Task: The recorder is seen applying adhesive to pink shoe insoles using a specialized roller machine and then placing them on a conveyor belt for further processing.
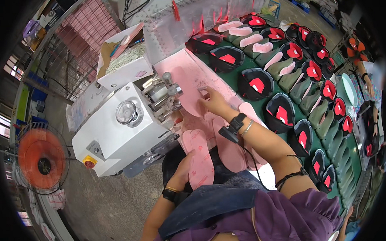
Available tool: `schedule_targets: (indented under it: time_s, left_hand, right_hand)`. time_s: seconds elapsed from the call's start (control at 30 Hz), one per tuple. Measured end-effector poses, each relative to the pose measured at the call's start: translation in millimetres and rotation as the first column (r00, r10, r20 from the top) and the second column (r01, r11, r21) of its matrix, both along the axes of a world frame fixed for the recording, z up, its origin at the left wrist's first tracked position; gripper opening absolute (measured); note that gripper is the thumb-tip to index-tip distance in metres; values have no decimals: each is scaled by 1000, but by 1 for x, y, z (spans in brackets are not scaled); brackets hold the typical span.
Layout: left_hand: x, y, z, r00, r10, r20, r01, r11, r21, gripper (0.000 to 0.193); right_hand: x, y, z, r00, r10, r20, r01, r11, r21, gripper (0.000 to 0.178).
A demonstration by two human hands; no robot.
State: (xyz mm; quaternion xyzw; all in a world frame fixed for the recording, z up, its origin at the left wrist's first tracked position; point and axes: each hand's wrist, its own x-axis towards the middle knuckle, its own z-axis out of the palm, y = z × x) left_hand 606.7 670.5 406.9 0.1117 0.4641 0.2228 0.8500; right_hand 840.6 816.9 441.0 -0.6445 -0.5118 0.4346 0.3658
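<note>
Insole at the machine: a long pink sole (187, 89) lies beside the metal rollers (159, 94) of a white machine (112, 132), its lower end toward the person.
Right hand: the right hand (217, 103) pinches the right edge of that insole near its lower end, thumb and fingers pressed together on it.
Left hand: the left hand (184, 168) grips pink printed insoles (201, 162), at least two overlapped, by their left side, below the machine's front.
Loose insoles: more pink insoles (229, 149) lie just right of the held ones, under the right forearm.
Worktop: a pink surface (210, 77) reaches from the machine to the green belt.
Machine: a round dial (127, 111) on top, a red-and-yellow button (90, 162) at the near left corner.
Box: an open box (130, 78) of pale strands stands behind the machine.
Belt: a green belt (225, 79) on the right carries black shoe uppers (255, 83) with red inside, greenish shoe pieces (309, 103) and further pink insoles.
Fan: an orange fan (43, 164) stands at far left.
Others: another person (369, 86) is at the far right, past the belt.
</note>
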Motion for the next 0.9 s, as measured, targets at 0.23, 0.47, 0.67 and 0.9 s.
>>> schedule_targets:
  time_s: [0.23, 0.47, 0.67, 0.9]
  left_hand:
    - [3, -5, -23, 999, 3, 36, 0, 997, -81, 42]
    - [2, -14, -29, 979, -10, 206, 33, 994, -108, 35]
    - [0, -22, -24, 979, -15, 201, 32, 996, -83, 31]
    - [-9, -31, -70, 987, -68, 146, 70, 998, -7, 19]
  right_hand:
    - [45, -13, 6, 851, -177, 494, -82, 885, 458, 28]
    - [-1, -7, -29, 989, -15, 145, 16, 1000, -5, 34]
    - [-24, 52, -45, 978, -205, -38, 206, 978, 36, 39]
    - [31, 34, -9, 858, -342, -382, 364, 931, -17, 24]
